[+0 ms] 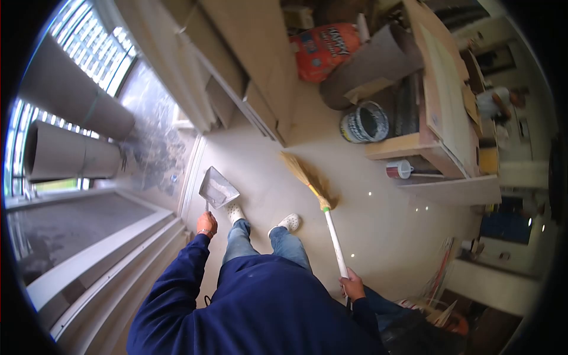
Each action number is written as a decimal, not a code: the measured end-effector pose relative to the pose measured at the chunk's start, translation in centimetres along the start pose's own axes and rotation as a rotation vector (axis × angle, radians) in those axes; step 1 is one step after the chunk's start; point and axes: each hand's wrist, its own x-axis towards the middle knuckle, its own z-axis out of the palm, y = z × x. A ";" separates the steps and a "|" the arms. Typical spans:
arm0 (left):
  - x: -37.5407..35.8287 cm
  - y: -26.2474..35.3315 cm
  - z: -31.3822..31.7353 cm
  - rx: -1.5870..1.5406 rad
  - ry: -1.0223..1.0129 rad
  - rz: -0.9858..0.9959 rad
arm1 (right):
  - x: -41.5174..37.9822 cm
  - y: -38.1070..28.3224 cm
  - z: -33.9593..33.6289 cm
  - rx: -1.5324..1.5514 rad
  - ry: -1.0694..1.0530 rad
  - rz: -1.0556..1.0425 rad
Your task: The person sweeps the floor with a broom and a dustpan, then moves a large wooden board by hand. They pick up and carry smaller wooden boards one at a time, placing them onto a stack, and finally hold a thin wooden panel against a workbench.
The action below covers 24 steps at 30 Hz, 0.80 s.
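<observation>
My left hand (206, 224) is closed around the handle of a grey dustpan (219, 188), whose pan is held in front of my left foot. In my right hand (353, 285) is the white handle of a broom (332, 236). The broom's yellow straw bristles (296, 168) reach forward over the pale floor (260, 171), in front of my right foot and apart from the dustpan. My white clogs (290, 222) stand between the two tools.
Tall boards (236, 65) lean ahead. To the right are a paint bucket (364, 122), a large cardboard tube (378, 65), a red bag (325, 47), a mug (399, 169) and a wooden bench (438, 148). Rolled material (74, 152) stands by the left window. Another person (500, 103) is at far right.
</observation>
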 end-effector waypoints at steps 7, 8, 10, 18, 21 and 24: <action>-1.5 12.3 -2.8 0.224 -0.053 0.332 | 0.8 3.3 -7.0 0.451 0.110 0.169; -2.1 14.2 -3.4 0.257 -0.044 0.432 | 1.0 4.3 -8.1 0.458 0.101 0.173; -3.1 18.0 -4.0 0.197 -0.064 0.439 | 1.8 6.2 -10.5 0.665 0.057 0.174; -8.8 32.0 2.1 -0.235 0.045 0.520 | 6.8 12.3 -14.4 0.912 -0.117 0.249; -12.7 38.5 4.0 -0.376 0.065 0.475 | 6.3 9.8 -15.8 0.878 -0.029 0.300; -16.3 43.1 4.8 -0.448 -0.024 0.531 | 4.6 6.1 -19.7 0.887 -0.154 0.373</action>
